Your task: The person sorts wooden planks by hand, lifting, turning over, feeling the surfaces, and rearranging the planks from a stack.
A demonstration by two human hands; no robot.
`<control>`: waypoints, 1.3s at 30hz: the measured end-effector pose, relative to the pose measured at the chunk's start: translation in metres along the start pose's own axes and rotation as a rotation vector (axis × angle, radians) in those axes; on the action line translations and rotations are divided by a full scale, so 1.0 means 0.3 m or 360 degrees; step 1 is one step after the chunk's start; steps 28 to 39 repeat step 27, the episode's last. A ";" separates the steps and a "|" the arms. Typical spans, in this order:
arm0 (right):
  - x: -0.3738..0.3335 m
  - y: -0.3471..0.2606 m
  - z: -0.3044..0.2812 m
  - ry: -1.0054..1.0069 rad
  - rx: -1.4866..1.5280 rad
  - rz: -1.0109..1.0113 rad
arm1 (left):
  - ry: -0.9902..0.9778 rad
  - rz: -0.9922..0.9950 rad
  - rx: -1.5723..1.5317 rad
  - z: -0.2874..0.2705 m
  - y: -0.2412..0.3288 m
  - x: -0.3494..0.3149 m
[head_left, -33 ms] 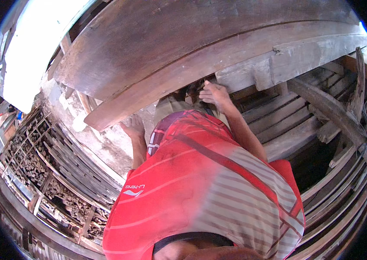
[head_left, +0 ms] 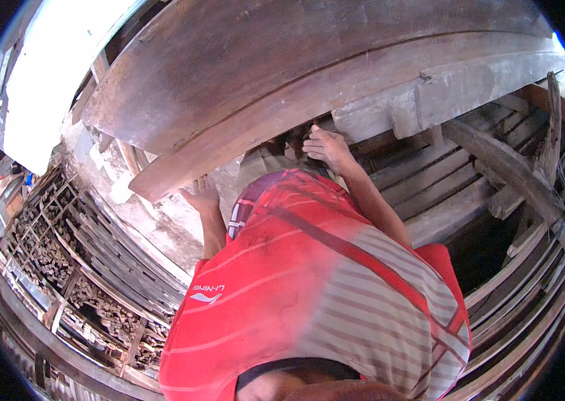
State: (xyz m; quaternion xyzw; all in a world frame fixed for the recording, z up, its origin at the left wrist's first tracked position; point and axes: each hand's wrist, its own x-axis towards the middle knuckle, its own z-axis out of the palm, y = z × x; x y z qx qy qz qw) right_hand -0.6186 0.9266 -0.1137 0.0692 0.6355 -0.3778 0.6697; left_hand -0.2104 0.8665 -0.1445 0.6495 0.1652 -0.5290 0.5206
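Note:
A broad, brown wooden bench top [head_left: 282, 73] of long boards spans the far side in front of me. Close to the left end of its near edge is my left hand [head_left: 202, 195], fingers and thumb spread and nothing in them; I cannot tell if the fingertips touch the wood. Farther right, my right hand [head_left: 327, 148] is at the near edge of the bench, its fingers curled in and the fingertips beside the dark gap under the board. Whatever those fingers hold, if anything, is too dark to make out.
A paler, worn timber [head_left: 456, 90] runs along the bench's right part. Slatted planks [head_left: 443, 180] and a slanting beam [head_left: 509, 164] stand to the right. Stacked wood pieces [head_left: 105, 317] and long strips [head_left: 122, 247] lie at the lower left, beside a whitish floor [head_left: 162, 230].
My left hand has risen slightly, with its fingers more plainly spread near the bench edge. My right hand has shifted a little to the left. The bench has not moved.

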 end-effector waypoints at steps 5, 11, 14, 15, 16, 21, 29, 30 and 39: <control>0.085 0.036 0.088 0.0119 0.0314 -0.0190 | -0.0004 0.0161 -0.0353 0.012 0.018 0.155; 0.166 -0.032 0.118 0.0188 0.0584 -0.0234 | -0.0600 0.0273 -0.0191 -0.021 0.110 0.295; 0.167 -0.026 0.125 0.0241 0.0531 -0.0263 | -0.0956 0.0400 0.0221 0.020 0.109 0.260; 0.146 -0.023 0.131 0.0288 0.0434 -0.0284 | -0.0987 0.0386 0.0229 0.046 0.110 0.232; 0.137 -0.017 0.138 0.0331 0.0333 -0.0300 | -0.0824 0.0250 0.0121 0.063 0.108 0.206; 0.100 -0.014 0.145 0.0242 0.0481 -0.0490 | -0.0988 0.0100 -0.0035 -0.018 0.182 0.164; 0.083 -0.028 0.179 -0.0092 0.1032 -0.0590 | -0.0821 -0.0188 -0.0193 0.048 0.240 0.027; 0.083 -0.028 0.179 -0.0092 0.1032 -0.0590 | -0.0821 -0.0188 -0.0193 0.048 0.240 0.027; 0.083 -0.028 0.179 -0.0092 0.1032 -0.0590 | -0.0821 -0.0188 -0.0193 0.048 0.240 0.027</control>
